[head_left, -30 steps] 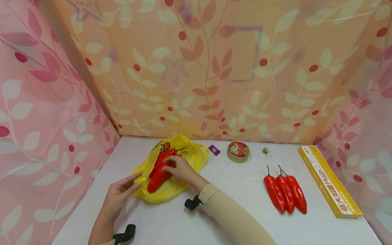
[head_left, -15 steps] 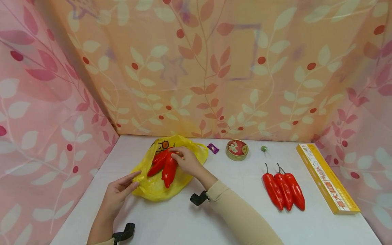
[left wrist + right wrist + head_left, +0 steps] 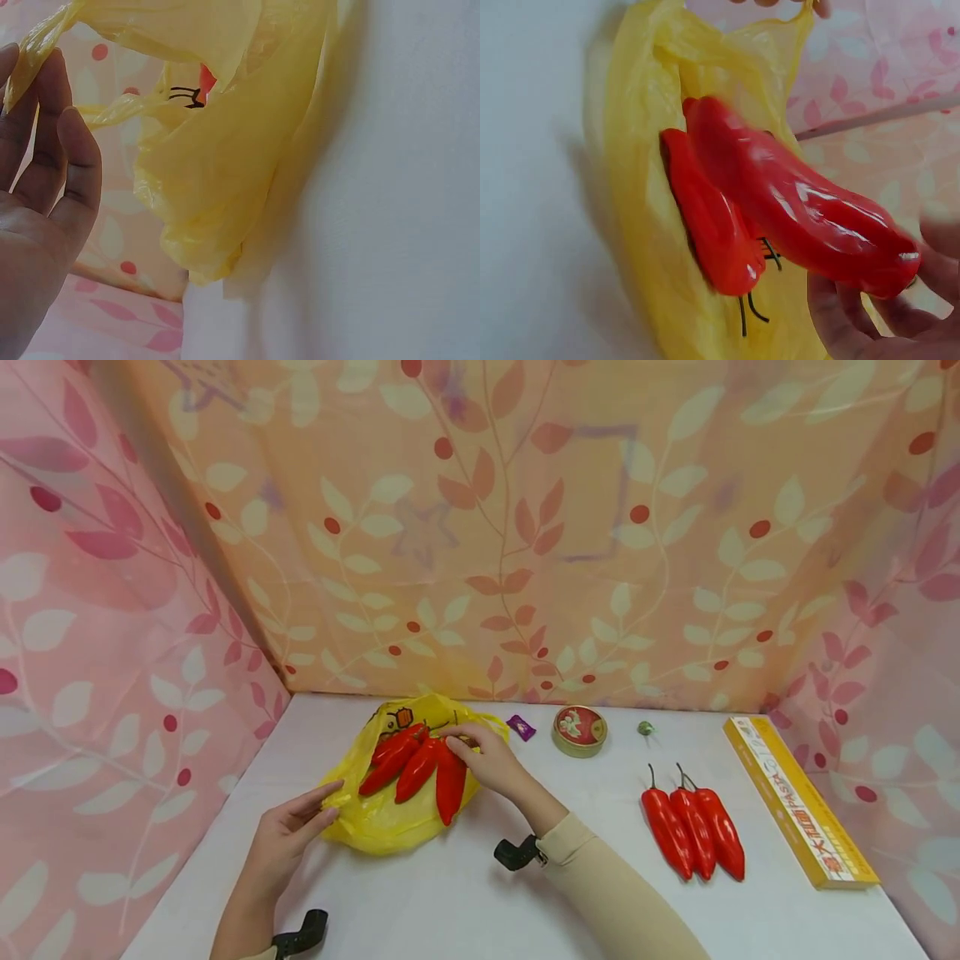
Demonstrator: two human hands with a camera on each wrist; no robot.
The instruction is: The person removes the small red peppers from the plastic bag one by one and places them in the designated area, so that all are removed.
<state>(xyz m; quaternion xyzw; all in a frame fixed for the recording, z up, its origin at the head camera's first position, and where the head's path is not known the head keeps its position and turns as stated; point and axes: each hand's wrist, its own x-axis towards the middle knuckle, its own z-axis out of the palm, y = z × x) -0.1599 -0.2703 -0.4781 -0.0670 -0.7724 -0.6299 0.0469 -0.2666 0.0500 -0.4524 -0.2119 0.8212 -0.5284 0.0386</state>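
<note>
A yellow plastic bag (image 3: pixel 375 822) lies at the left of the white table (image 3: pixel 465 893), its mouth toward the back. Three red peppers lie fanned on it. My right hand (image 3: pixel 468 747) grips the stem end of the rightmost red pepper (image 3: pixel 450 787), whose tip points toward me. In the right wrist view that held pepper (image 3: pixel 795 202) is large and lifted off a second pepper (image 3: pixel 712 225) in the bag (image 3: pixel 637 187). My left hand (image 3: pixel 333 802) pinches the bag's near-left edge between thumb and straight fingers (image 3: pixel 71 157).
Three more red peppers (image 3: pixel 693 827) lie side by side at the right. A long yellow pasta box (image 3: pixel 795 797) runs along the right edge. A round tin (image 3: pixel 580 729), a purple wrapper (image 3: pixel 521 727) and a green candy (image 3: pixel 645 727) sit near the back fabric wall.
My right hand moved right and back, drawing one pepper by its stem out from the others toward the bag's right side. The left hand kept its hold on the bag's edge.
</note>
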